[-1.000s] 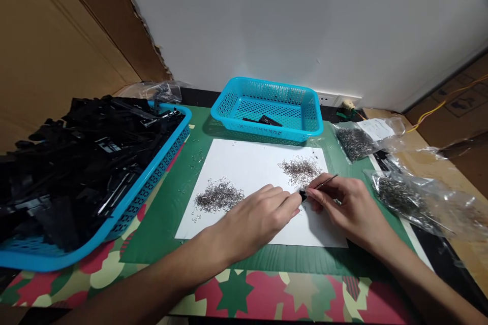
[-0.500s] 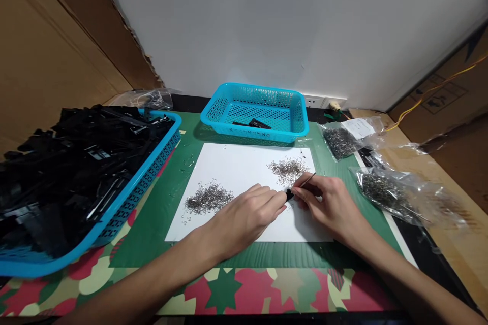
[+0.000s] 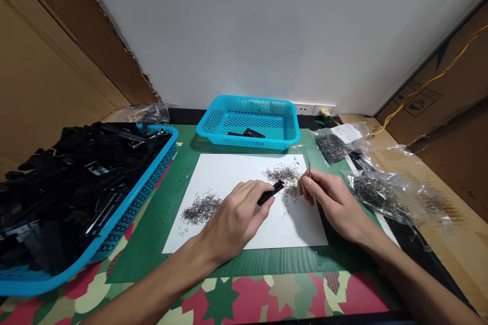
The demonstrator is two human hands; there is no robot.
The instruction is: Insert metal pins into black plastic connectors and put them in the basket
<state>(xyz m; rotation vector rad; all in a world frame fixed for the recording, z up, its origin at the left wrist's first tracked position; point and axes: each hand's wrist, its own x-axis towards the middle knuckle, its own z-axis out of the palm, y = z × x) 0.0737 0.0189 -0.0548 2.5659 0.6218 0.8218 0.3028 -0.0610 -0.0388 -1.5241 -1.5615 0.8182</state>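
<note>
My left hand (image 3: 238, 216) grips a narrow black plastic part (image 3: 271, 194) between thumb and fingers, its free end pointing right above a white sheet (image 3: 263, 236). Just right of it, my right hand (image 3: 324, 195) is closed around a thin metal tool (image 3: 309, 166) that sticks up from the fingertips; its exact kind is hard to make out. Behind and between the hands lies a pile of small bent wire springs (image 3: 284, 173). A second, greyer pile of small wire pieces (image 3: 202, 208) is left of my left hand, which partly hides it.
A blue basket (image 3: 247, 143) holding a few black parts stands behind the sheet. At left, a larger blue basket (image 3: 133, 203) is heaped with black plastic parts (image 3: 84, 162). Clear bags of wire pieces (image 3: 330, 147) lie at right. A wall rises behind.
My hands have moved apart. The left has turned and drawn back left, showing more of the black part; the tool in my right hand now points upward. The camera view has tilted slightly.
</note>
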